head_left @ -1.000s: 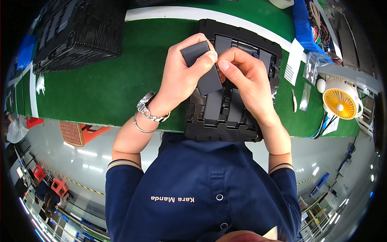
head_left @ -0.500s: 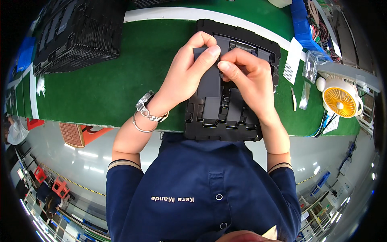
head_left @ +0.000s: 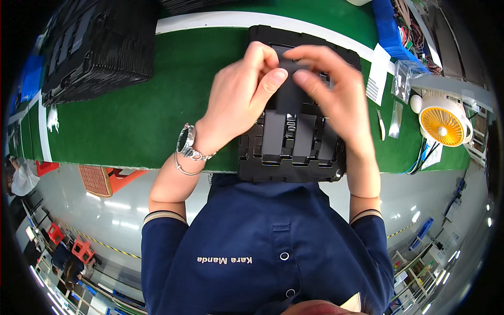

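My left hand pinches a dark grey, flat rectangular piece near its far end, between thumb and fingers. The piece is held above a black moulded plastic tray and hides part of it. Several similar grey pieces lie in the tray's slots. My right hand hovers at the far right of the held piece, thumb and index finger apart and slightly blurred. Whether its fingertips touch the piece is hard to see.
Tall stacks of black trays stand at the left of the green table. Along the right lie a white perforated sheet, a white-handled tool, clear plastic bags, a yellow-and-white fan and a blue bin with wires.
My right thumb and index finger have parted, and that hand has shifted a little up and right. The held piece has moved right over the tray, uncovering more slots near me.
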`<act>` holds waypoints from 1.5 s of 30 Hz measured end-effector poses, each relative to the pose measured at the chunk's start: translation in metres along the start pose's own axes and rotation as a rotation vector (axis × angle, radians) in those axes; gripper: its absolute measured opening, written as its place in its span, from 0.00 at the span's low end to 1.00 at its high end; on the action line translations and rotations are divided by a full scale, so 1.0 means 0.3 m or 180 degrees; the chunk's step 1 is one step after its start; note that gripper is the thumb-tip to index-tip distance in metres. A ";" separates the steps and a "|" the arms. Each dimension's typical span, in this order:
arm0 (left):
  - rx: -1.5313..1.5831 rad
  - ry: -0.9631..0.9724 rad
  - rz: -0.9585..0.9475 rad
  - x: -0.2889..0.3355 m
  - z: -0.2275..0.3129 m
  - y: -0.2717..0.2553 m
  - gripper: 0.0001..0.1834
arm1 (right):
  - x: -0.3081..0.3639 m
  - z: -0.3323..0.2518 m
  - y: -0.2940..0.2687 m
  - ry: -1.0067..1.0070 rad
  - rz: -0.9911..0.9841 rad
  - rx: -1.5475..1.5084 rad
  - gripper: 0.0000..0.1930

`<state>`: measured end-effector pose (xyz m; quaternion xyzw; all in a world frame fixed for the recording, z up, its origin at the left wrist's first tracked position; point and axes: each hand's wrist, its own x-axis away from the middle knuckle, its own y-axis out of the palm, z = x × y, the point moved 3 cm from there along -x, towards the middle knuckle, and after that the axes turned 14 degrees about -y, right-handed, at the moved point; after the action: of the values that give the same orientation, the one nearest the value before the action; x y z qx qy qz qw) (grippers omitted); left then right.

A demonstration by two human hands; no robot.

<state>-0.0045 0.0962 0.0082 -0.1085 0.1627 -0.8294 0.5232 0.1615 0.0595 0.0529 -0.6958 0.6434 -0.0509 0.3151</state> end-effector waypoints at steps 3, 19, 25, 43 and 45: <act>-0.0761 0.0313 0.0470 -0.025 0.027 -0.024 0.16 | -0.021 0.089 -0.115 0.0336 0.0372 0.0211 0.11; -0.1510 0.0504 0.0056 -0.034 -0.015 0.053 0.20 | 0.097 0.103 -0.203 -0.0568 -0.1014 0.2145 0.26; -0.1360 0.0657 0.0260 -0.034 0.001 0.049 0.20 | 0.101 0.094 -0.220 -0.1365 -0.1232 0.2488 0.20; 0.2524 -0.0956 -0.0564 -0.007 -0.006 -0.023 0.13 | 0.033 -0.093 -0.007 -0.1814 -0.0038 0.1168 0.08; 0.2381 -0.0833 -0.0270 -0.002 0.001 -0.024 0.13 | 0.025 -0.062 -0.003 -0.0717 0.0018 0.0261 0.06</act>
<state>-0.0102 0.0995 0.0112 -0.0218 -0.2233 -0.8315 0.5082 0.1546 0.0457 0.0655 -0.6817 0.6033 0.0023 0.4138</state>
